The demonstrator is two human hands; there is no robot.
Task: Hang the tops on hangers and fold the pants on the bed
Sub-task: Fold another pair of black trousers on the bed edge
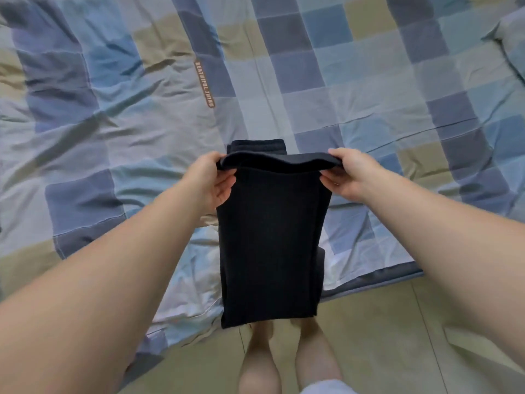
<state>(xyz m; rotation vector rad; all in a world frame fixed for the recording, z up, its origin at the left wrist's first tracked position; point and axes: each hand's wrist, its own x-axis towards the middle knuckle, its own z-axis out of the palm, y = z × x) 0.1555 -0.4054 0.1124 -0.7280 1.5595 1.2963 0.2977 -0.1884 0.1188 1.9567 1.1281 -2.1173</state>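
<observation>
A pair of black pants (271,240) lies folded lengthwise across the near edge of the bed (142,143), its lower end hanging past the edge toward the floor. My left hand (211,182) pinches the left corner of the raised fold, thumb on top and fingers under. My right hand (348,177) pinches the right corner the same way. The fold is lifted between both hands, and the waistband end (257,145) shows on the cover just beyond it. No tops or hangers are in view.
The bed carries a wrinkled checked cover in blue, grey and tan, with a brown label (204,84) near the middle. A pillow corner (511,38) lies at the far right. Beige floor tiles (397,331) and my bare feet (287,359) are below the bed edge.
</observation>
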